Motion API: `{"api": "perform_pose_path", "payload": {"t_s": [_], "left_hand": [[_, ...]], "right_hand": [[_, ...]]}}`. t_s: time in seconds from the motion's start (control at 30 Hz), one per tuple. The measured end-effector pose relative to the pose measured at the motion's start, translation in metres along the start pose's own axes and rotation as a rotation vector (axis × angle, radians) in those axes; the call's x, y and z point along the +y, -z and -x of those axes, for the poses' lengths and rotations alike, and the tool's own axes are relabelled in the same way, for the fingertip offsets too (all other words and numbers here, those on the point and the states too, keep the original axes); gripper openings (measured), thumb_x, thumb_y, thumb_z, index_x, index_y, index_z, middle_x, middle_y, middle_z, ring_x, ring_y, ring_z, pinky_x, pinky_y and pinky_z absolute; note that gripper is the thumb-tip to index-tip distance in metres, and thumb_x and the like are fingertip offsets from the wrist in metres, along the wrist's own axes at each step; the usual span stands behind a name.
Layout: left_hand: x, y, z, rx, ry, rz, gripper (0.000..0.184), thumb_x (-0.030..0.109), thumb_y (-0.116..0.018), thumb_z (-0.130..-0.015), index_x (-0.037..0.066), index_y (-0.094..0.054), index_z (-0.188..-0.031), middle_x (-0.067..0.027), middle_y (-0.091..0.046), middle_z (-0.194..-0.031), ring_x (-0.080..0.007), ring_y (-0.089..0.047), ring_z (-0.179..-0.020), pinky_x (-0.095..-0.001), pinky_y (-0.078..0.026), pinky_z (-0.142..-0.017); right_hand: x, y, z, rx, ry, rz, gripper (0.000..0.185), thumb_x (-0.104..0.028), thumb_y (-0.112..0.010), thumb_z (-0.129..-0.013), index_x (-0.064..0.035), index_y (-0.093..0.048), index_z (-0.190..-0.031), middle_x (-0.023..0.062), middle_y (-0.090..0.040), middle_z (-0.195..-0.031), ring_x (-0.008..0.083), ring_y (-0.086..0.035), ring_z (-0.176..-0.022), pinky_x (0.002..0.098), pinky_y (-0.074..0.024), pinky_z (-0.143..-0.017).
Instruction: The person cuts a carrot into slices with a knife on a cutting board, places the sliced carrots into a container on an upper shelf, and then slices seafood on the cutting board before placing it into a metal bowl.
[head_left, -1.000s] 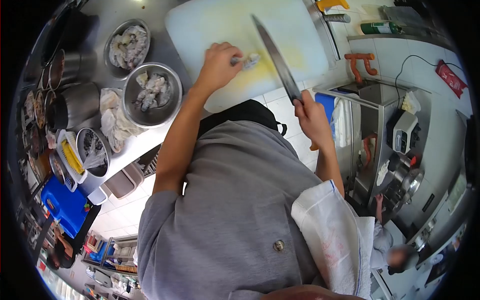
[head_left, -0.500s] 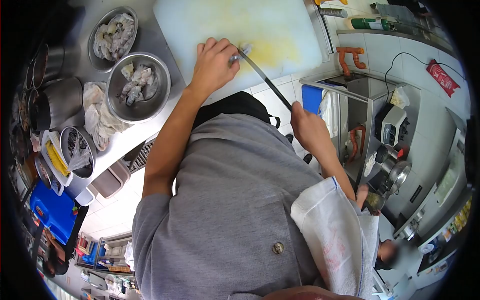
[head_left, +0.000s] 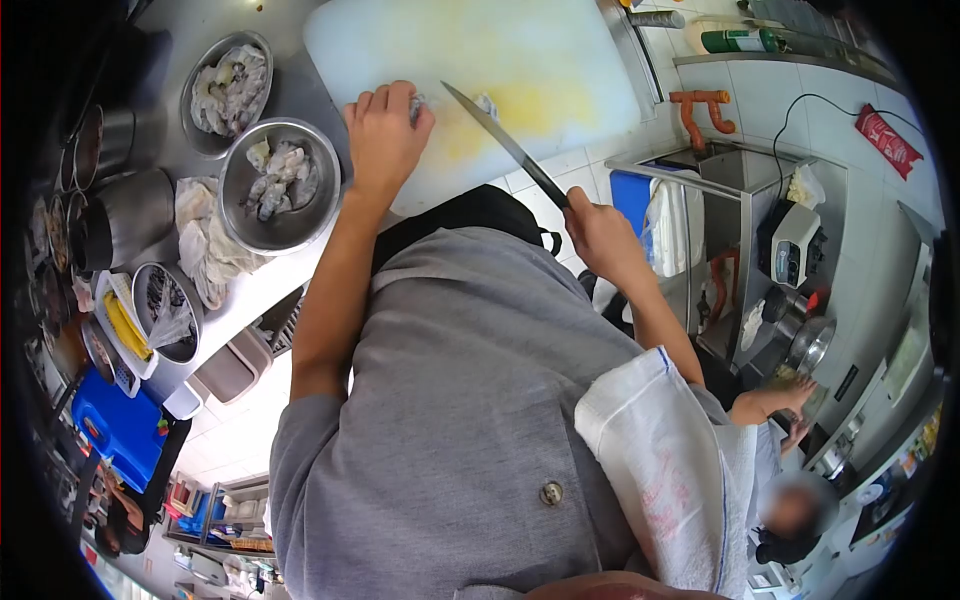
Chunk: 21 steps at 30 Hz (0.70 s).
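Note:
My left hand point(head_left: 387, 135) is over the left part of the white cutting board point(head_left: 390, 35), its fingers closed on a small greyish piece of food point(head_left: 416, 107). In my right hand point(head_left: 600, 232), at the board's near edge, is the dark handle of a long knife point(head_left: 505, 140). The blade points up and left over the board. A small pale piece point(head_left: 486, 105) lies on the board just beyond the blade, apart from my left hand. Yellow stains mark the board around it.
Left of the board are a metal bowl with pale pieces point(head_left: 315, 150), a second filled bowl point(head_left: 262, 100), a crumpled plastic bag point(head_left: 205, 235) and metal pots point(head_left: 140, 215). A co-worker point(head_left: 775, 450) stands at the lower right. A metal sink unit point(head_left: 735, 175) is at the right.
The knife touched down beside my left hand half a second ago; now that hand has moved left with its piece, away from the blade. The small pale piece stays on the board.

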<state>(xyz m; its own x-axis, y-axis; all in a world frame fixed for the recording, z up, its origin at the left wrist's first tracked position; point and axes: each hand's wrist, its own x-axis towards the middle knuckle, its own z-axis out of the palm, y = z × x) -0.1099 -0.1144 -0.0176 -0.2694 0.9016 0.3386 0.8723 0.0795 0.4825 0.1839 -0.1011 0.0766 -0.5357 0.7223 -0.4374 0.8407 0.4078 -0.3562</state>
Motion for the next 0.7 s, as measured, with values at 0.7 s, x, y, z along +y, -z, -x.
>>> {"api": "perform_pose_path", "payload": {"t_s": [0.7], "left_hand": [[0.063, -0.030, -0.020, -0.248, -0.011, 0.099, 0.030, 0.012, -0.066, -0.073, 0.008, -0.064, -0.102, -0.0198, -0.056, -0.099, -0.0380, -0.061, -0.091, -0.0477, -0.053, -0.077]], "right_hand": [[0.028, -0.001, -0.027, 0.188, -0.158, -0.489, 0.019, -0.016, -0.053, -0.100, -0.0013, -0.044, -0.093, 0.0129, -0.060, -0.063, 0.0223, -0.060, -0.054, 0.0351, -0.0439, -0.051]]}}
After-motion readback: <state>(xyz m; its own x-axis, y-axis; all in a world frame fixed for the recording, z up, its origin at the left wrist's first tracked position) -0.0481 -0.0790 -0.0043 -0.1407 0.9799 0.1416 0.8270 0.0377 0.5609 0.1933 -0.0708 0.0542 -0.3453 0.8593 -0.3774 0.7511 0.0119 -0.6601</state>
